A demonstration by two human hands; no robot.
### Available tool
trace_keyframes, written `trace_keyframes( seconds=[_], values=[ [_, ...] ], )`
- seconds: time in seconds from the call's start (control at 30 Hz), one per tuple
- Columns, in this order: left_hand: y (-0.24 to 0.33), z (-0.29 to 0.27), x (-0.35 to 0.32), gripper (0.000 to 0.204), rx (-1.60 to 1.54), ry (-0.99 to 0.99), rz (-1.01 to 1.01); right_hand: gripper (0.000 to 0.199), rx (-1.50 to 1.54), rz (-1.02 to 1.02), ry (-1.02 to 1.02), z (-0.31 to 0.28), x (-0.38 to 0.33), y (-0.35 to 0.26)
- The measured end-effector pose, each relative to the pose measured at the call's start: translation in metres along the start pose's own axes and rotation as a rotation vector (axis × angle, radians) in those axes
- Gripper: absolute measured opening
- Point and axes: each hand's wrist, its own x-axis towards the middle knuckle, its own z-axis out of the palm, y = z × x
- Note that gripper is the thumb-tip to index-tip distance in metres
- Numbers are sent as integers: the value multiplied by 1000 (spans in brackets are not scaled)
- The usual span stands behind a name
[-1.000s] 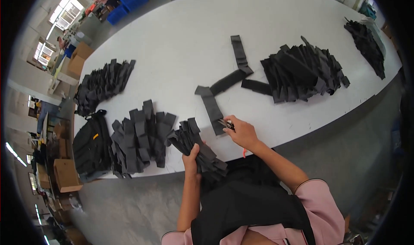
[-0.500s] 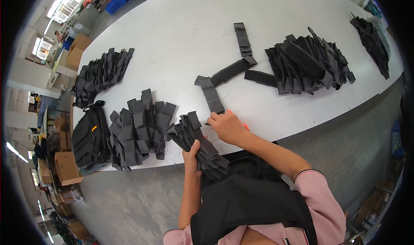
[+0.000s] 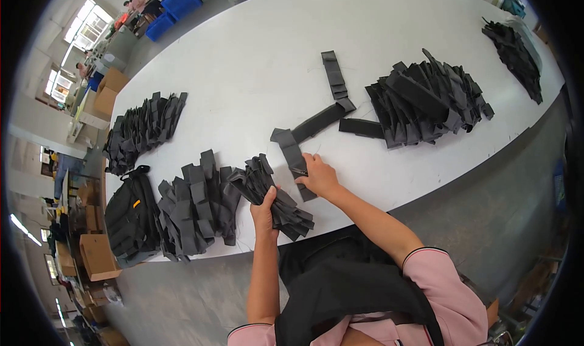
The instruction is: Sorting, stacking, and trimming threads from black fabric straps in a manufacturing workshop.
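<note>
My left hand [image 3: 264, 215] is closed round a bundle of dark grey fabric strips [image 3: 286, 211] near the table's front edge, thumb on top. My right hand [image 3: 321, 177] has its fingers closed at the side of a single grey fabric strip [image 3: 286, 144] that lies lengthwise on the table. The strip's lower end shows below the fingers. A small glint shows by the fingertips, too small to name. Beyond it, a darker strip [image 3: 319, 122] lies slantwise, meeting another grey strip [image 3: 333, 75].
A large heap of strips [image 3: 426, 102] stands at right on the white table [image 3: 243, 60]. Two more piles, one near [image 3: 191, 206] and one farther [image 3: 146, 127], lie at left beside a black backpack [image 3: 131, 215]. Dark fabric [image 3: 514, 57] lies far right. Cardboard boxes [image 3: 99, 258] stand beyond the left edge.
The view has shifted. My right hand has moved along the strip, whose lower end now shows below my fingers. Orange bits seen by that hand are out of sight. My left hand still grips the bundle.
</note>
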Motion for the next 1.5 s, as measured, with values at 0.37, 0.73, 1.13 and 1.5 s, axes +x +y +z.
trace_keyframes(
  seconds=[0.37,0.73,1.13,1.5],
  values=[
    [-15,-4,5,44,-132,-111,-214,19,1238,385,-698,-31,-45,-9],
    [28,31,9,36,219,-145,-47,26,790,63,-295,-35,-47,5],
    [205,166,-18,61,13,-675,515,21,1258,100,86,-132,-19,2],
    [34,26,-27,38,328,-14,-126,17,1078,6,113,-97,-70,-10]
  ],
)
